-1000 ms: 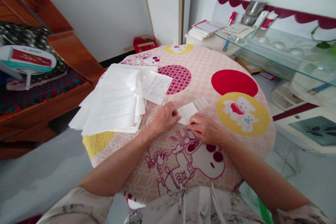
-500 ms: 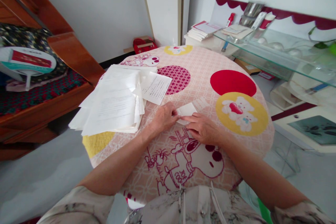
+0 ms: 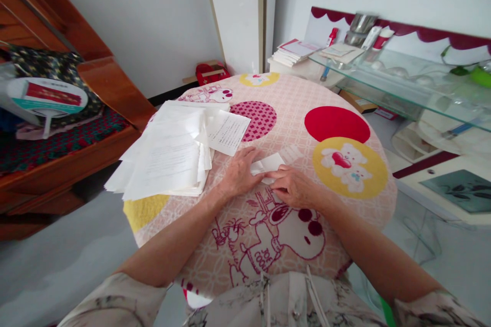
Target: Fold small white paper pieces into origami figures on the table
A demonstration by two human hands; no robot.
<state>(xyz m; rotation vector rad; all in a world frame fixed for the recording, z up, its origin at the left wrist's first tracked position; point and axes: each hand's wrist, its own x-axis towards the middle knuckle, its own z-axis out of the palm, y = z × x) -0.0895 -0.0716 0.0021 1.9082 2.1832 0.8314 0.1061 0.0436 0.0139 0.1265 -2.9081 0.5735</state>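
On the patterned tablecloth (image 3: 284, 127) lies a small piece of folded white paper (image 3: 273, 162), with a raised flap at its left. My left hand (image 3: 240, 172) is at its left side, fingers stretched forward and apart from the thumb, which touches the paper's near edge. From the right, my right hand (image 3: 293, 186) presses the near edge with the index finger, its other fingers curled under. The two hands almost meet there, and they cover part of the near edge. A printed slip (image 3: 230, 132) lies just beyond my left hand.
A loose stack of printed sheets (image 3: 164, 153) lies on the left of the round table. At the right stands a glass shelf (image 3: 406, 87) with metal tins (image 3: 362, 23) and booklets (image 3: 293, 51). A wooden chair (image 3: 103, 82) holding a hand fan (image 3: 48, 96) is at the left.
My left fingers have gone from a pinch at the paper's left edge to stretched out, thumb extended. The paper's left flap shows more. My right hand has barely moved; the view has shifted slightly.
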